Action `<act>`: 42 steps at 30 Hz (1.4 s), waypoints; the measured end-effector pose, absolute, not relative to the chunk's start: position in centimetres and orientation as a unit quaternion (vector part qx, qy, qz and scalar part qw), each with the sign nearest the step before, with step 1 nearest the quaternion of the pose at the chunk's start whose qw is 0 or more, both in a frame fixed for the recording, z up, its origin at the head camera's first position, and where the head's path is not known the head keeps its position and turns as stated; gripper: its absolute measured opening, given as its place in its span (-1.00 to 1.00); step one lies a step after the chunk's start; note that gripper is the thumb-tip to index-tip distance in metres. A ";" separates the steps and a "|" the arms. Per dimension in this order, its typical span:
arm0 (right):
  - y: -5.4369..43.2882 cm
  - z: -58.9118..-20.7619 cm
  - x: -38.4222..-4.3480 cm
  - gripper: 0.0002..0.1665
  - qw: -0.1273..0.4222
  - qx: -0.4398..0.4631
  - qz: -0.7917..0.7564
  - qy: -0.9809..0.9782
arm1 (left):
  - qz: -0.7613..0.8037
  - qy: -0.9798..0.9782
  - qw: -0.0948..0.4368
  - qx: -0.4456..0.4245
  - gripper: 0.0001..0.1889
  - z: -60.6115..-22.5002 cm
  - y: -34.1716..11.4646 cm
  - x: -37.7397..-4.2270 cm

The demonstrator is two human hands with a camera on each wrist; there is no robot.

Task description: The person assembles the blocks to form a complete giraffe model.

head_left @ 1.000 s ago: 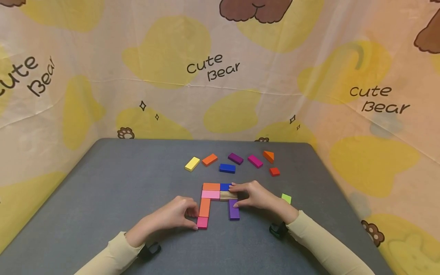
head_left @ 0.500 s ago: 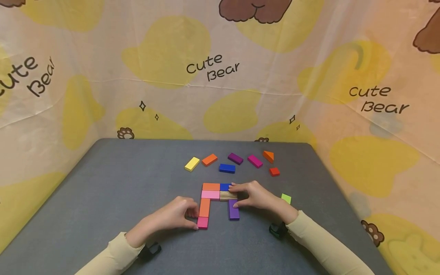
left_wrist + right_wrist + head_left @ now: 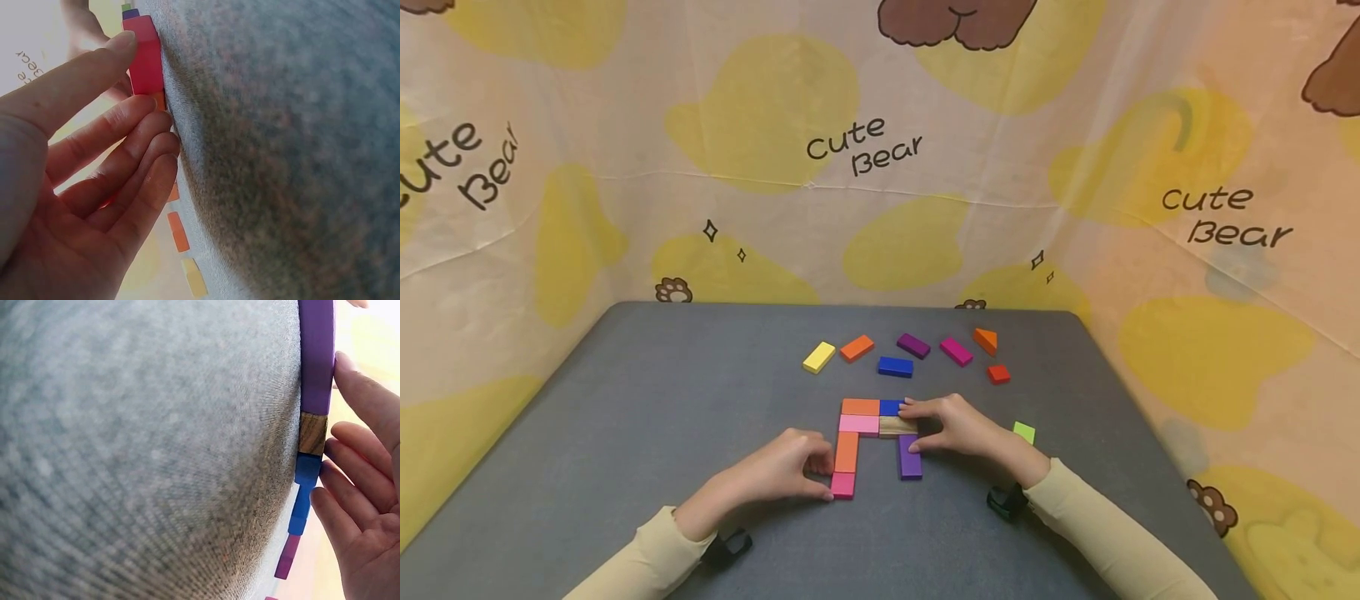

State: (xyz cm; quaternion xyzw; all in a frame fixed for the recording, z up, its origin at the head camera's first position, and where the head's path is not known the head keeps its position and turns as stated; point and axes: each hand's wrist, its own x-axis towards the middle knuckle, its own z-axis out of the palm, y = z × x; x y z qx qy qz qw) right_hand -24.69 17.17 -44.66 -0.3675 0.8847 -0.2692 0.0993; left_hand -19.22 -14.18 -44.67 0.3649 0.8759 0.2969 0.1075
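L hand (image 3: 775,462) relaxing, not grasping, thumb touching hot-pink blk (image 3: 842,486), butting orange blk (image 3: 847,452). R hand (image 3: 962,427) also grasping nothing, thumb touching purple blk (image 3: 909,463), fingers touching blue blk (image 3: 890,407). Prob. squaring edges on worktop (image 3: 587,433); light, even nudges likely keeping joints flush.

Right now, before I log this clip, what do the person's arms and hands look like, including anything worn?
The left hand and right hand are bare, with no gloves or rings visible. The left sleeve and right sleeve are plain pale yellow, ending near the wrists. A black left wrist attachment and right wrist attachment show beside them, details unclear.
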 end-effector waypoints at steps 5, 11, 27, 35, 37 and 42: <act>17.2 -44.6 -24.7 -0.32 0.095 -0.374 -0.270 0.882 | 0.294 0.878 0.109 0.362 -0.74 -44.5 -14.1 -19.1; 17.2 -44.6 -24.7 -0.32 0.095 -0.374 -0.264 0.884 | 0.295 0.879 0.114 0.358 -0.73 -44.4 -14.0 -19.1; 17.1 -44.6 -24.6 -0.32 0.085 -0.383 -0.251 0.885 | 0.248 0.886 -0.004 0.392 -0.51 -42.7 -13.6 -22.5; 17.1 -44.7 -24.7 -0.33 0.089 -0.384 -0.250 0.884 | 0.220 0.890 0.078 0.391 -0.42 -43.5 -12.2 -24.4; 17.2 -44.7 -24.7 -0.32 0.088 -0.384 -0.251 0.884 | 0.218 0.893 0.084 0.384 -0.42 -43.6 -12.1 -24.5; 17.2 -44.6 -24.7 -0.32 0.086 -0.383 -0.249 0.885 | 0.215 0.899 0.096 0.370 -0.46 -43.6 -11.9 -24.5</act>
